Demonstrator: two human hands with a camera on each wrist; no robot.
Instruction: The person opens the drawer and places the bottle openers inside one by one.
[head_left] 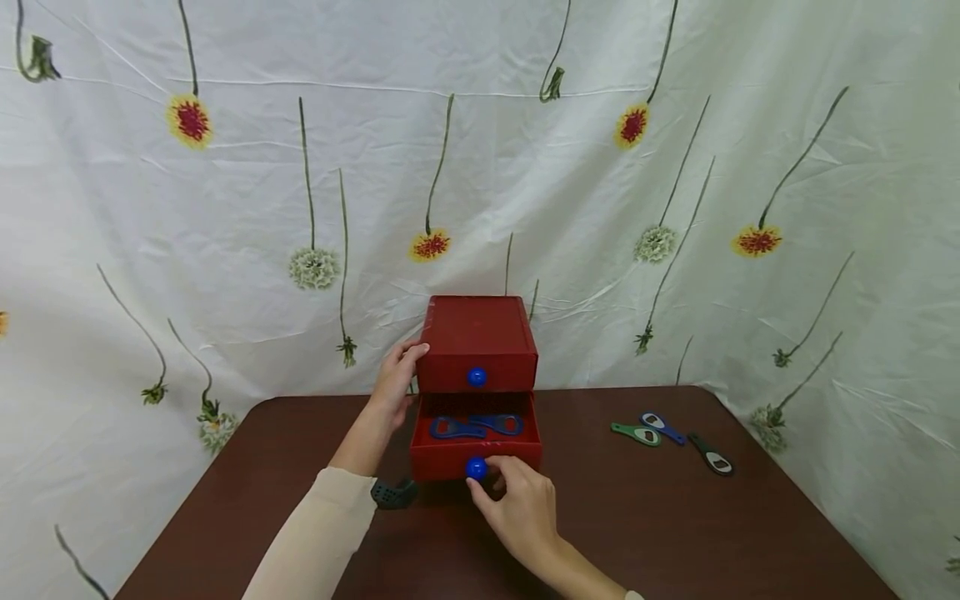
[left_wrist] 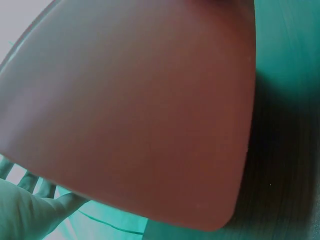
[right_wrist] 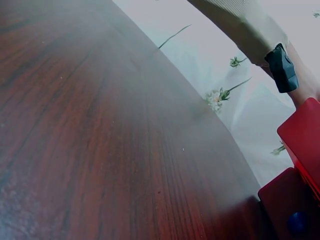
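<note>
A red two-drawer box [head_left: 480, 325] stands on the table with its lower drawer [head_left: 442, 462] pulled out. Inside that drawer lie a blue bottle opener [head_left: 444, 429] and a second blue bottle opener [head_left: 510, 423]. My left hand [head_left: 392, 385] holds the box at its left side; in the left wrist view its fingers reach behind the edge of the red side panel [left_wrist: 150, 110]. Thumb and forefinger of my right hand [head_left: 521, 504] pinch the lower drawer's round blue knob [head_left: 476, 467]. The right wrist view shows a blue knob [right_wrist: 298, 222] but not the right hand.
On the table [head_left: 600, 500] to the right lie a green bottle opener [head_left: 636, 433], a blue bottle opener [head_left: 663, 427] and a black bottle opener [head_left: 711, 455]. Behind the table hangs a white flowered cloth [head_left: 510, 167]. The upper drawer, with its blue knob [head_left: 476, 377], is closed.
</note>
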